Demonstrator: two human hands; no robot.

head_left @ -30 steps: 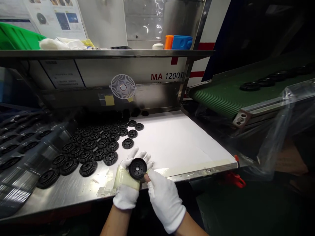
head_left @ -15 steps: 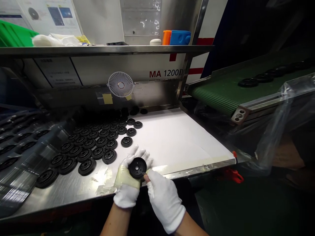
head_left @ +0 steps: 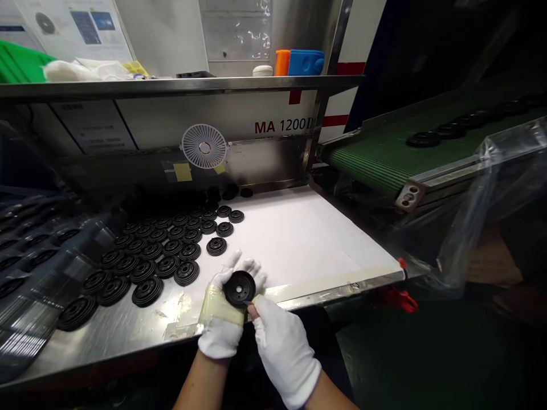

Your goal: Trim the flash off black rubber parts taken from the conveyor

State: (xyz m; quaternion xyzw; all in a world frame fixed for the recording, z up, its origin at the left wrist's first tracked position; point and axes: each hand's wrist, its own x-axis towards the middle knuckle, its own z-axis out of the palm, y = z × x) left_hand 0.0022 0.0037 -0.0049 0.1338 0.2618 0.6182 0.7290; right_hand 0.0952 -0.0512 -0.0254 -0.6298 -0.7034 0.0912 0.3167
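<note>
Only the view has drifted; left hand [head_left: 220, 327] still cradles the black disc [head_left: 239, 289], right hand [head_left: 284, 356] gripping its edge.

And here's the steel desk [head_left: 115, 330], rows of ribbed black discs [head_left: 147, 291] packed across its left side, a white paper sheet [head_left: 299, 239] spread over the right, and pale tape [head_left: 342, 280] running along the front edge!

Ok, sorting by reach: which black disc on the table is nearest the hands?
The lone disc just past the left glove's fingers, set slightly apart from the packed rows to its left.
</note>
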